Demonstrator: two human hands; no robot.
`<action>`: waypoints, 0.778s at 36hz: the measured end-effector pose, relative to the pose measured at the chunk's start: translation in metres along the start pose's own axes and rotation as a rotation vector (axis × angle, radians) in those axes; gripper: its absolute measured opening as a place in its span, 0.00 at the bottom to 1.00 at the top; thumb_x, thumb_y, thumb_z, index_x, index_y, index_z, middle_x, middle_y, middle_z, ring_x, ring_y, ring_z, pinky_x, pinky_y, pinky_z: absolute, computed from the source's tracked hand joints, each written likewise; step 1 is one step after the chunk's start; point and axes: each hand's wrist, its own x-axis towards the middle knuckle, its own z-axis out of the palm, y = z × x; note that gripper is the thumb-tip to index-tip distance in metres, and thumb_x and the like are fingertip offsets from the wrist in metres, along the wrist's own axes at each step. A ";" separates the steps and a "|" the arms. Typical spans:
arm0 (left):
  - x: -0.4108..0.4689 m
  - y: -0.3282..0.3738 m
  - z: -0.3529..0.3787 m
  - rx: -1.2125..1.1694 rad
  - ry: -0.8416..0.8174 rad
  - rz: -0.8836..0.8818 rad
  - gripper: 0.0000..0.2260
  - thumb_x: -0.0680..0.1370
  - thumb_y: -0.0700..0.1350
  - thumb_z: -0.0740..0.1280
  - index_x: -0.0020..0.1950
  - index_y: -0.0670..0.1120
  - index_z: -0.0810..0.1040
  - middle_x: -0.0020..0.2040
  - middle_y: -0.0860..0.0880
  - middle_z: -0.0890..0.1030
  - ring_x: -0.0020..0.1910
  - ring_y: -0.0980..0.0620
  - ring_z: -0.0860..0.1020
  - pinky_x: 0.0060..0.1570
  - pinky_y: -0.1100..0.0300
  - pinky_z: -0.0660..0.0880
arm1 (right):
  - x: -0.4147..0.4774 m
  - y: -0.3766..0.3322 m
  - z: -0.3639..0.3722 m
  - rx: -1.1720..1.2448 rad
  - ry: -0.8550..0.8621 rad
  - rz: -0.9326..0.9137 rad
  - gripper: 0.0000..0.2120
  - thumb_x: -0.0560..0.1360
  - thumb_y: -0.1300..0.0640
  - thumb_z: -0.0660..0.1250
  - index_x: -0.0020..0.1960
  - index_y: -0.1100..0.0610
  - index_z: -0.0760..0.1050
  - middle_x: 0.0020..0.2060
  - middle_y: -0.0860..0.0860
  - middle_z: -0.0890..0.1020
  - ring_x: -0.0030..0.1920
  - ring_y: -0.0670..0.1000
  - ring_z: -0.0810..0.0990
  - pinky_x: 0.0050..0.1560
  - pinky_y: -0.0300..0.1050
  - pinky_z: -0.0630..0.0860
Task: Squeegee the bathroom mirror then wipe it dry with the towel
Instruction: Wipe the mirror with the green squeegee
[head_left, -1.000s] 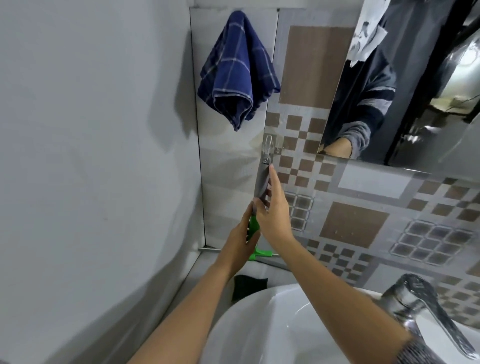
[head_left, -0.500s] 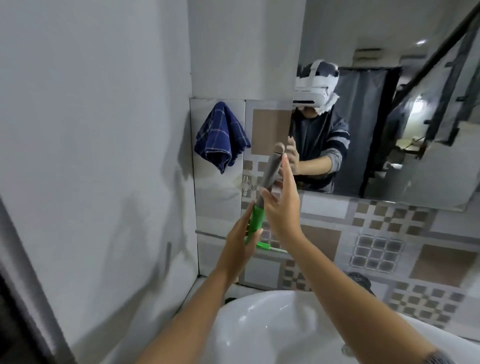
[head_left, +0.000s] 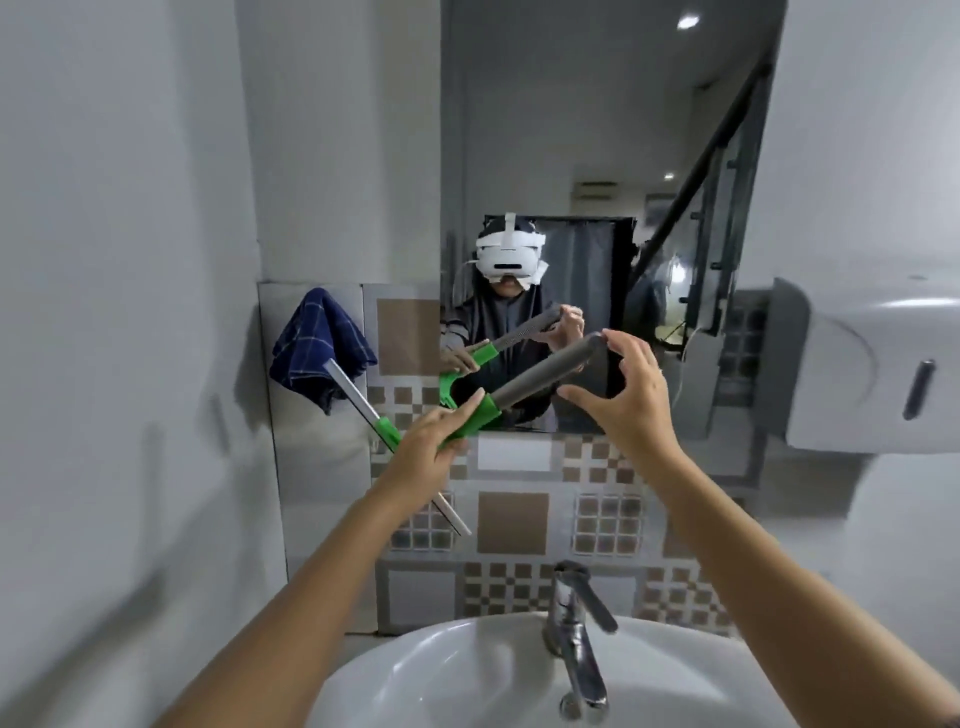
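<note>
1. Sink (head_left: 415, 670), white, lies nearest, with a chrome tap (head_left: 574, 623) standing at its back.
2. Above it, the left hand (head_left: 428, 452) is clamped around the green neck of the squeegee (head_left: 488, 405), whose blade slants down and whose grey handle points up to the right.
3. The right hand (head_left: 631, 397) is spread, fingers apart, beside the handle's end.
4. Behind, the mirror (head_left: 571, 130) hangs on the wall.
5. A blue towel (head_left: 319, 348) hangs left of it.

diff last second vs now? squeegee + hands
The squeegee came off its wall hook, up in front of the mirror, swung from upright to slanted. Left hand stays gripping the green neck; right hand is open by the grey handle. Towel stays hung.
</note>
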 end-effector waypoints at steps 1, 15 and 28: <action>0.004 0.002 0.000 0.027 -0.015 0.009 0.30 0.78 0.36 0.60 0.71 0.60 0.52 0.50 0.43 0.74 0.48 0.46 0.73 0.53 0.54 0.72 | 0.001 0.003 -0.008 -0.066 -0.011 -0.016 0.31 0.65 0.56 0.77 0.64 0.58 0.69 0.61 0.51 0.73 0.57 0.42 0.68 0.59 0.35 0.64; 0.047 0.042 0.004 0.154 -0.200 0.116 0.27 0.79 0.38 0.59 0.72 0.60 0.54 0.50 0.49 0.72 0.51 0.52 0.68 0.53 0.62 0.62 | 0.006 0.025 -0.069 -0.500 -0.140 -0.273 0.18 0.69 0.59 0.73 0.58 0.60 0.75 0.54 0.54 0.80 0.51 0.54 0.79 0.53 0.54 0.79; 0.092 0.067 0.013 0.198 -0.258 0.253 0.24 0.78 0.35 0.60 0.71 0.54 0.64 0.56 0.50 0.75 0.55 0.55 0.68 0.58 0.60 0.65 | 0.021 0.020 -0.050 -0.542 -0.371 -0.357 0.22 0.73 0.63 0.65 0.66 0.56 0.69 0.58 0.55 0.79 0.54 0.55 0.79 0.51 0.53 0.79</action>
